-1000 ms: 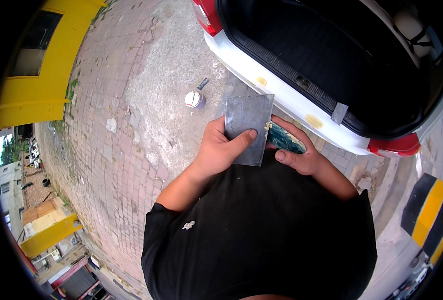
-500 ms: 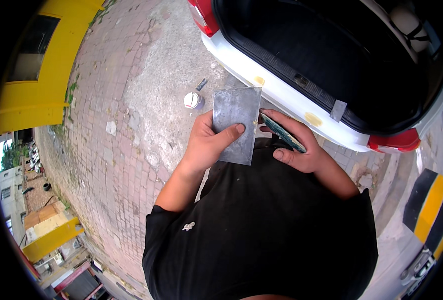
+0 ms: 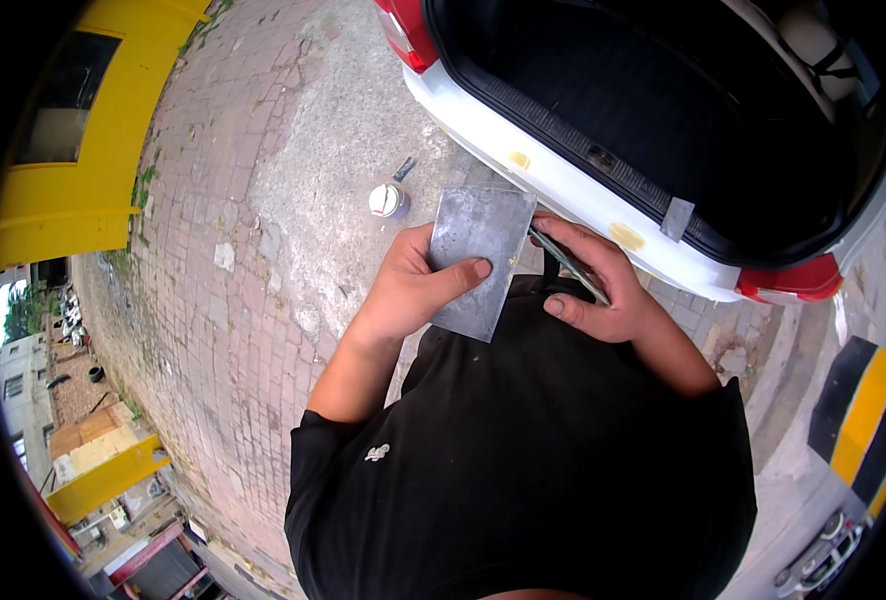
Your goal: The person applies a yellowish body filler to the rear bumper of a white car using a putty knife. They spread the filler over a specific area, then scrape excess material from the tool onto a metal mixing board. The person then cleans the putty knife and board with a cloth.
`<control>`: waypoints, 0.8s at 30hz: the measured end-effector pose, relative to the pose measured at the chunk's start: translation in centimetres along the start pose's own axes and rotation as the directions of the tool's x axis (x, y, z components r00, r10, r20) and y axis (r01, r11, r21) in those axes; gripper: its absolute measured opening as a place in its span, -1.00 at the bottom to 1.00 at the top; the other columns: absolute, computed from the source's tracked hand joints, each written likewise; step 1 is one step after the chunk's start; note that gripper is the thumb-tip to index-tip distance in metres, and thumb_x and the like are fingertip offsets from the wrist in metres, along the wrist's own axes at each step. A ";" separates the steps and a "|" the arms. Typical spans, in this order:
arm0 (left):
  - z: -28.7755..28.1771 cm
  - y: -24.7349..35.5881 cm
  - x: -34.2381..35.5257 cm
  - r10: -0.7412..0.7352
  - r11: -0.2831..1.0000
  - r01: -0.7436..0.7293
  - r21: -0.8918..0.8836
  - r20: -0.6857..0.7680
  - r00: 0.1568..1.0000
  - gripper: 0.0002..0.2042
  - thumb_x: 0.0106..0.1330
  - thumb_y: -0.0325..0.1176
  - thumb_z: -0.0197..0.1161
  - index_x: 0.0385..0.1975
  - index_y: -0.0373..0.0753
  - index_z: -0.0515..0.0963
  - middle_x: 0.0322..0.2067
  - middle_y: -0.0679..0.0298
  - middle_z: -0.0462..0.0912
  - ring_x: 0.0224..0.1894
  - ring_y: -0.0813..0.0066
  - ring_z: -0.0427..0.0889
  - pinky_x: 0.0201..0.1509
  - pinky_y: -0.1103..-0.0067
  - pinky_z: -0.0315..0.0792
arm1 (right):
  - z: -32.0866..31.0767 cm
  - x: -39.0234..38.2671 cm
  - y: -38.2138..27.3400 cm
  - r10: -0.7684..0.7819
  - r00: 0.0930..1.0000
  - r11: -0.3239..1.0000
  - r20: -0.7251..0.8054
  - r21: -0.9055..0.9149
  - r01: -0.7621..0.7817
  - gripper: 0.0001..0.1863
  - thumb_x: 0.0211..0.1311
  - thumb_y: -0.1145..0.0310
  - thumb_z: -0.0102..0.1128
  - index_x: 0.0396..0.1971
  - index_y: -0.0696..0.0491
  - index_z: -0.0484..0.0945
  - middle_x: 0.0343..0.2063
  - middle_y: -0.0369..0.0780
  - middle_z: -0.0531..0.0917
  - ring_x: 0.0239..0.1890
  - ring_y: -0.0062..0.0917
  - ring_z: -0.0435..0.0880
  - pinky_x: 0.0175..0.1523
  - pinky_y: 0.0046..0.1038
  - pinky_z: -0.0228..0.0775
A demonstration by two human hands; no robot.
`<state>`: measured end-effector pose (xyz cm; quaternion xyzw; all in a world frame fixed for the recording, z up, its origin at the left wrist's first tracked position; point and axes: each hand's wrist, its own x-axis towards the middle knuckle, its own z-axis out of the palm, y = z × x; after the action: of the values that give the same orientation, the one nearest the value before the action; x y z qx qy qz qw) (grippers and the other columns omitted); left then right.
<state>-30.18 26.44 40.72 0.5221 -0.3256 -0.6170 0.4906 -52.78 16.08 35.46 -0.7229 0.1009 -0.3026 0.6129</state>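
Note:
My left hand (image 3: 403, 280) grips a grey rectangular metal plate (image 3: 485, 235), thumb pressed on its face and fingers behind it. A thin, dark green putty scraper (image 3: 575, 265) is pinched in my right hand (image 3: 613, 295), seen almost edge-on just right of the plate. Whether the scraper touches the plate is hard to tell. Beyond both hands is the white rear bumper (image 3: 563, 205) of a car with its boot open. Two yellowish filler patches show on it, a larger patch (image 3: 626, 237) and a smaller one (image 3: 520, 160).
A small grey flat piece (image 3: 676, 220) rests on the boot sill. On the pavement stand a white-lidded tub (image 3: 387, 201) and, beside it, a small dark scraper-like tool (image 3: 404, 168). A yellow structure (image 3: 63, 205) rises at left; a black-and-yellow striped barrier (image 3: 856, 410) stands at right.
The plate has shifted slightly right and toward me, tilting a little with my left hand. In my right hand the scraper has turned from showing its face to nearly edge-on.

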 end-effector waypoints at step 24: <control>-1.0 1.1 0.2 -0.074 0.966 0.030 0.257 0.165 0.984 -0.76 0.22 -0.52 0.29 -0.13 -0.43 0.57 -0.31 0.33 0.67 -0.28 0.68 0.58 -0.14 0.65 0.49 | -0.7 0.6 -1.5 -0.068 0.996 0.887 -0.065 -0.461 0.031 -0.20 -0.13 0.48 0.45 0.20 0.12 0.29 0.22 -0.03 0.39 0.23 -0.10 0.44 0.27 -0.28 0.30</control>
<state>-28.95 26.00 41.44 0.5333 -0.4291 -0.6262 0.3734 -53.04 15.55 37.11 -0.8369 0.1754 -0.3141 0.4125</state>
